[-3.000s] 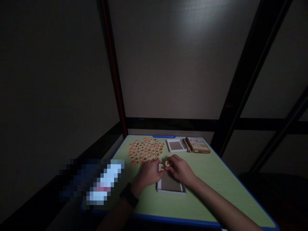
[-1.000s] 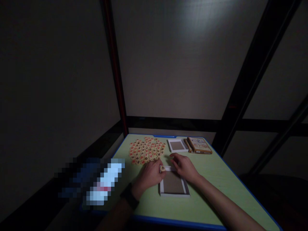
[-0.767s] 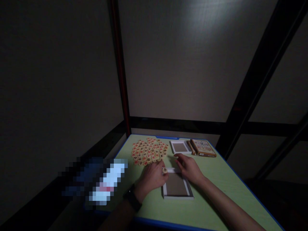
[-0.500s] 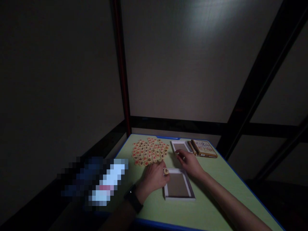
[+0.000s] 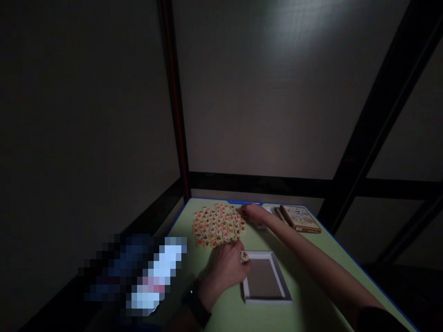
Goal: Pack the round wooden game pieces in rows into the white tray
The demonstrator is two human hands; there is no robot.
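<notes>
Between the thumb and fingers of my left hand point(image 5: 229, 263) is a round Chinese chess piece point(image 5: 244, 256) with a black character facing up. That hand is closed, at the near side of a cluster of Chinese chess pieces point(image 5: 218, 226) marked in red and black. Just to its right lies a shallow white box tray point(image 5: 285, 296) with a brown bottom. My right hand point(image 5: 255, 214) reaches to the far right edge of the cluster, its fingers curled together; whether a piece is in them is hidden. It partly covers a second white tray point(image 5: 268, 210).
Flat printed boxes point(image 5: 300, 217) lie stacked at the table's back right. The green table point(image 5: 311, 276) has a blue edge and stands in a corner against walls. A pixelated bright screen-like shape point(image 5: 159, 272) is at the left edge.
My right hand has moved away and to the left, from over the far tray to the pieces' right edge. My left hand still holds its piece. The view has shifted slightly.
</notes>
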